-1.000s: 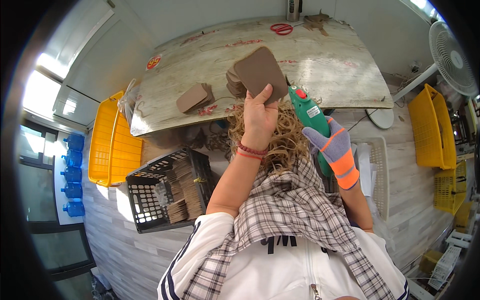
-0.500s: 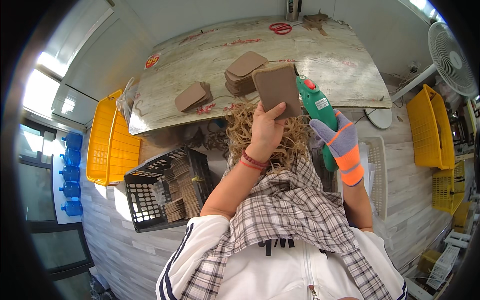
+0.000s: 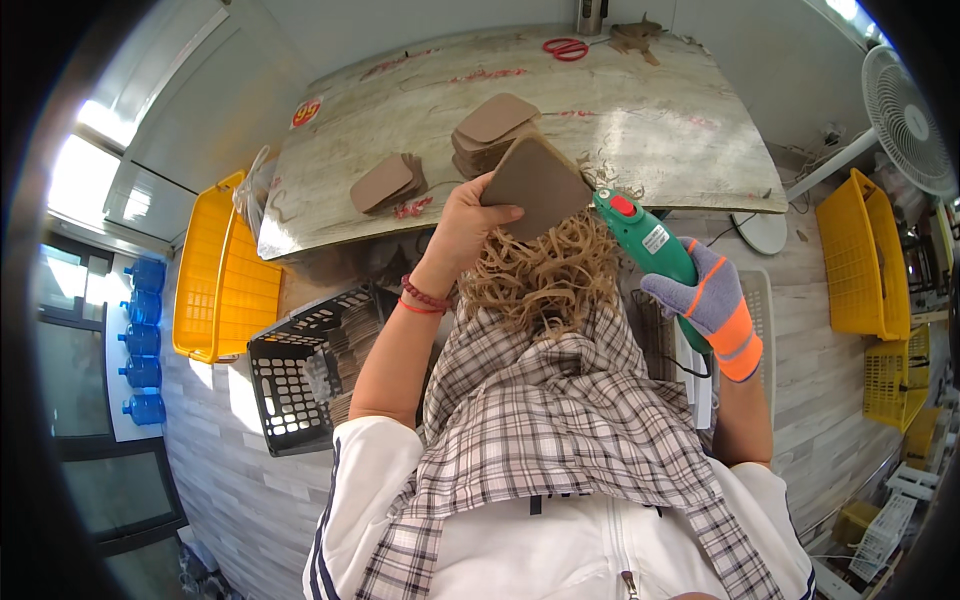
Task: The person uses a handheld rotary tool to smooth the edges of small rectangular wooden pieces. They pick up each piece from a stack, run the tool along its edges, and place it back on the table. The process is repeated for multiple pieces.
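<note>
My bare left hand (image 3: 466,225) grips a flat brown pad (image 3: 540,190) with rounded corners, its thumb lying on the face. A purple and orange glove covers my right hand (image 3: 712,295), which is wrapped round a green handheld electric cutter (image 3: 640,230) with a red switch. The cutter's nose meets the pad's right edge, where thin shreds stick up; its blade is too small to make out. Below the pad, a heap of curly brown trimmings (image 3: 545,275) lies on the checked apron (image 3: 560,420) over my lap.
On the table (image 3: 640,110) are a taller stack of pads (image 3: 495,125), a smaller stack (image 3: 385,185) and red-handled scissors (image 3: 566,49). A black crate (image 3: 290,385) of brown pieces stands left, beside a yellow basket (image 3: 225,270). At right are a pale bin (image 3: 765,340) and a fan (image 3: 900,115).
My left hand has moved left and turned the pad, so a corner now points at the cutter. My right hand has shifted right and down with the cutter, which now tilts more.
</note>
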`<action>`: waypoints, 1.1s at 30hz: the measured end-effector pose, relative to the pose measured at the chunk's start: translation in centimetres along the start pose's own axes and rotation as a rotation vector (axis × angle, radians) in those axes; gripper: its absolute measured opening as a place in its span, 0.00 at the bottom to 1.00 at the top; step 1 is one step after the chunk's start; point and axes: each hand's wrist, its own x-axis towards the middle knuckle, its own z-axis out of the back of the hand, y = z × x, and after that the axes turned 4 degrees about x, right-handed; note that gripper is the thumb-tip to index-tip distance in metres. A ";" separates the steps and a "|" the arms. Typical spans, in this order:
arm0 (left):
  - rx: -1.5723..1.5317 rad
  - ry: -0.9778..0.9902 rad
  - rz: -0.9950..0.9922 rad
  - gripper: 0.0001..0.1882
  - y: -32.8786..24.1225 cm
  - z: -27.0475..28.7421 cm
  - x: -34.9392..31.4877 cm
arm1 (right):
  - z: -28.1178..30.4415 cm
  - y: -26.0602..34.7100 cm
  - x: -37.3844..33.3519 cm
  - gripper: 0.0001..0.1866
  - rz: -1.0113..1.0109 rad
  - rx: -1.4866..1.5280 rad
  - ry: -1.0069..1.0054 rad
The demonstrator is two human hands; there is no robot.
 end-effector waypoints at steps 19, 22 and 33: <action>0.484 0.036 0.075 0.14 -1.0 0.4 -1.2 | -1.2 0.1 0.8 0.22 -0.087 0.114 0.100; 0.493 -0.100 0.044 0.15 -1.7 1.5 -1.4 | -1.0 0.1 0.7 0.22 -0.115 0.113 0.133; 0.159 -0.095 0.061 0.08 -1.5 2.7 -1.3 | -1.9 0.1 0.8 0.23 -0.149 0.088 0.204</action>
